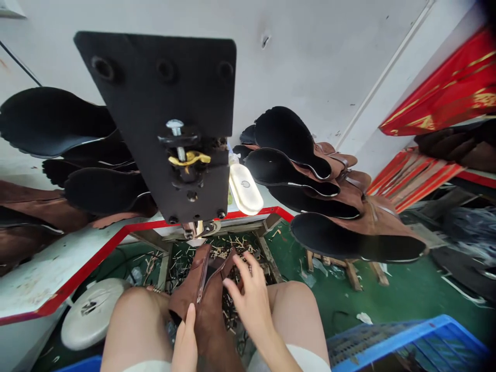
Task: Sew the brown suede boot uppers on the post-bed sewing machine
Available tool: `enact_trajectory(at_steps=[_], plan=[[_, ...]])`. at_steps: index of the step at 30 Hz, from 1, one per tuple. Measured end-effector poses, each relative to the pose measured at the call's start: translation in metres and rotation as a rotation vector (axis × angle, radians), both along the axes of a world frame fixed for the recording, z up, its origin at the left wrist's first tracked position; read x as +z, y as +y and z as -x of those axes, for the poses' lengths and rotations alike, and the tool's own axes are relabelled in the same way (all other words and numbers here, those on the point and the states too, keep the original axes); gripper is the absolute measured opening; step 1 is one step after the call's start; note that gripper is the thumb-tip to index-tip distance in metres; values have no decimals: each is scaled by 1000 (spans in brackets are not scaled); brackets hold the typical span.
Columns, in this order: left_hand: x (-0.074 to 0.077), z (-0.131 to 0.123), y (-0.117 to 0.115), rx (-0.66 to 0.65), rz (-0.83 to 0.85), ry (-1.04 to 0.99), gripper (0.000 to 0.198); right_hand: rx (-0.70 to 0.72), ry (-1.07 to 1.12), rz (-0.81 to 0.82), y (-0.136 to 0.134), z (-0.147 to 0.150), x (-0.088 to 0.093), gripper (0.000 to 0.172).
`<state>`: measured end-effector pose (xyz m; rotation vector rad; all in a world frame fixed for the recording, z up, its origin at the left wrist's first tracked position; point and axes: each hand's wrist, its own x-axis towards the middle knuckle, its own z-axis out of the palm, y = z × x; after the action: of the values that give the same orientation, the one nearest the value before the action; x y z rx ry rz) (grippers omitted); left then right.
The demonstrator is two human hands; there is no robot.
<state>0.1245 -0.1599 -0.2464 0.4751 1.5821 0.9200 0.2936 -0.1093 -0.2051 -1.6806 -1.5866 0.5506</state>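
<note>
A brown suede boot [205, 299] lies between my knees, its open shaft pointing up toward the machine. My right hand [250, 297] rests on the boot's right side, fingers curled over the edge of the opening. My left hand [186, 341] lies against the boot's lower left side, fingers pressed together along the leather. Just above the boot hangs a black machine head [170, 119] with a bolt, a yellow wing nut [189, 158] and a small metal tip [194, 230] at its bottom.
Brown boots with black soles [333, 206] are stacked on racks at right, more soles [58, 134] at left. A white lamp [244, 188] shines beside the machine. A red-edged white table [58, 268], a round stool [91, 312], a blue crate [406, 346] and scraps on the green floor surround me.
</note>
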Motion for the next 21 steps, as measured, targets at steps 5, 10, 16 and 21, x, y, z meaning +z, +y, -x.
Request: enact_trajectory(at_steps=[5, 10, 16, 21], plan=[[9, 4, -1, 32, 4, 6, 51, 165, -200, 204, -12, 24, 27, 55], [19, 7, 3, 9, -3, 22, 46, -133, -461, 443, -11, -26, 29, 50], [23, 4, 1, -45, -17, 61, 37, 213, -162, 311, -23, 18, 39, 25], [36, 8, -5, -195, -13, 107, 45, 112, 256, 175, -27, 69, 27, 9]])
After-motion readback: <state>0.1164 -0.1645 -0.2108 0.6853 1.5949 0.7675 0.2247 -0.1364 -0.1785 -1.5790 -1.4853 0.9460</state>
